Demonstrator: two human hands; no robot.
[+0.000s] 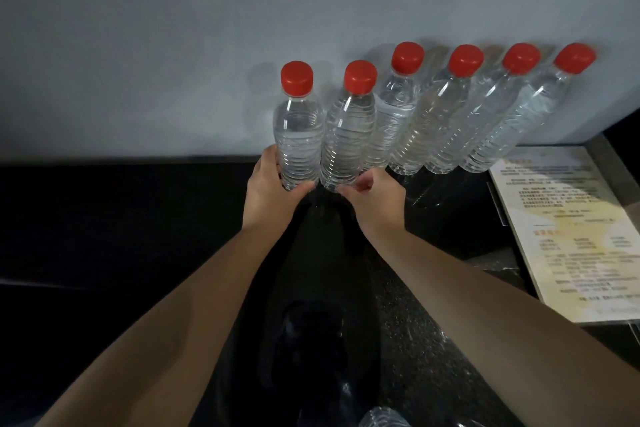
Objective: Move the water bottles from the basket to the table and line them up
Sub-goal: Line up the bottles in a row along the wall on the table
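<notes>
Several clear water bottles with red caps stand in a row against the pale wall on the dark table point(138, 218). My left hand point(268, 189) grips the lower part of the leftmost bottle point(298, 135). My right hand point(372, 198) holds the base of the second bottle point(349, 135) with curled fingers. These two stand a little forward of the other bottles point(436, 125), which run off to the right. The top of one more bottle point(382, 419) shows at the bottom edge. A dark shape point(311, 340) below my arms may be the basket; it is too dark to tell.
A printed sheet point(571, 218) lies on a raised grey surface at the right. The wall point(207, 45) stands right behind the row. The dark tabletop stretches to the left of the bottles.
</notes>
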